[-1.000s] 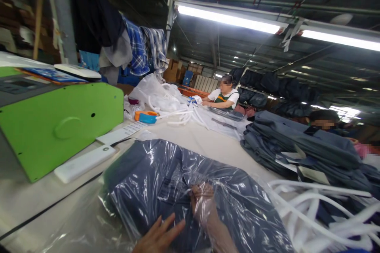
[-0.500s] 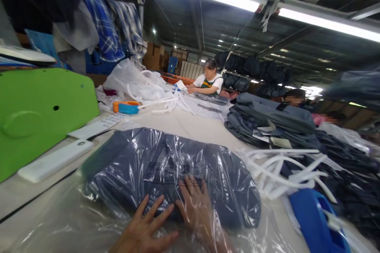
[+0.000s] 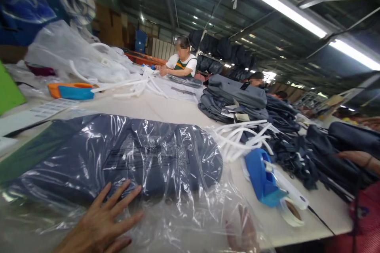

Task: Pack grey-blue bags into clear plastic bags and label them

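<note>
Drawn back off the bundle toward the near right since half a second ago, the right hand is now seen only as a blurred shape through clear film; whether its fingers are together or apart cannot be told. By the left hand nothing is gripped: its fingers are spread wide and laid flat, tips at the near edge of the bundle.

That bundle, a long, dark blue-grey fabric item with a rounded right end, is laid across the white tabletop, just ahead of both hands. It is sheathed in a loose, glossy, clear plastic bag, creased into bright streaks over the cloth and spread slack past its near edge.

Just beyond its right end, limp white tubular strips are heaped in a tangle. Near these are set an angular blue plastic tape dispenser and a ring-shaped roll of pale tape. To the far left, a curved orange-and-blue plastic dispenser is placed near a flat white sheet printed with a grid. Farther off, soft grey-blue fabric bags are stacked in folds. Across the table, a co-worker in white sleeves and a green apron is seen. At the right edge, a dark, smooth item is touched by another person's hand.
</note>
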A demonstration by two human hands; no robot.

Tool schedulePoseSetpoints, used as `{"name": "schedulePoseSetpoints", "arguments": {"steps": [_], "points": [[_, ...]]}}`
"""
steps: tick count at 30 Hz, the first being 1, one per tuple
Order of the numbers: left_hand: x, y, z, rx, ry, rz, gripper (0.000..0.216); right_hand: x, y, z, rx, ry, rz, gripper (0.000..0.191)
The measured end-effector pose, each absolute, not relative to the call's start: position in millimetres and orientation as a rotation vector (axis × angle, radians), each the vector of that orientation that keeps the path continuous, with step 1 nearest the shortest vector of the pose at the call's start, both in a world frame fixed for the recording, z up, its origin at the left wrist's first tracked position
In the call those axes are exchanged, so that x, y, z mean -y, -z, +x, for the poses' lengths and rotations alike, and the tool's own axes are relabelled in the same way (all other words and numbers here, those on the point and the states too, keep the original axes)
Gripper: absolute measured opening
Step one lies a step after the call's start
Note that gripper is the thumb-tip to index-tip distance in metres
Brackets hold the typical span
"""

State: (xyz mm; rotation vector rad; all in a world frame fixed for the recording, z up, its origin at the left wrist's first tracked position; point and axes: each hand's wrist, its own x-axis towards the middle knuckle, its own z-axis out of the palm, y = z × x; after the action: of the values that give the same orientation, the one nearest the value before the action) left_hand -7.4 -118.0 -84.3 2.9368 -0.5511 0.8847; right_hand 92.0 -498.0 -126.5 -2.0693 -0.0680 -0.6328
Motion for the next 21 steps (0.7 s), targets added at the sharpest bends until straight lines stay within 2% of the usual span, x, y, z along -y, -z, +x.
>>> {"name": "schedulePoseSetpoints", "arguments": {"steps": [5,7,9,12,14,18,21], "points": [[111.9,98.7,-8.6,0.610,-0.857,2.934,0.052,527.4,90.2,96.1,-0.427,0.627,-1.881,0.096],[108.5,102.9,-8.6,0.641,-0.833,2.983,0.058,517.4,73.8,99.9,-0.446,0.578,-1.707,0.108],[107.5,105.9,-8.8,0.564,-0.800,2.986,0.059,505.9,59.9,104.2,-0.395,0.484,-1.602,0.100],[110.3,106.7,-10.0,0.426,-0.741,2.925,0.056,509.9,44.9,108.6,-0.428,0.475,-1.577,0.054],[112.9,104.2,-11.0,0.426,-0.720,2.908,0.053,532.3,40.6,110.0,-0.459,0.568,-1.587,0.037],[116.8,95.3,-12.2,0.435,-0.769,2.864,0.056,583.7,52.2,111.1,-0.589,0.394,-1.765,0.037],[117.9,90.9,-13.1,0.416,-0.752,2.844,0.059,585.3,72.1,103.7,-0.584,0.274,-1.649,0.052]]}}
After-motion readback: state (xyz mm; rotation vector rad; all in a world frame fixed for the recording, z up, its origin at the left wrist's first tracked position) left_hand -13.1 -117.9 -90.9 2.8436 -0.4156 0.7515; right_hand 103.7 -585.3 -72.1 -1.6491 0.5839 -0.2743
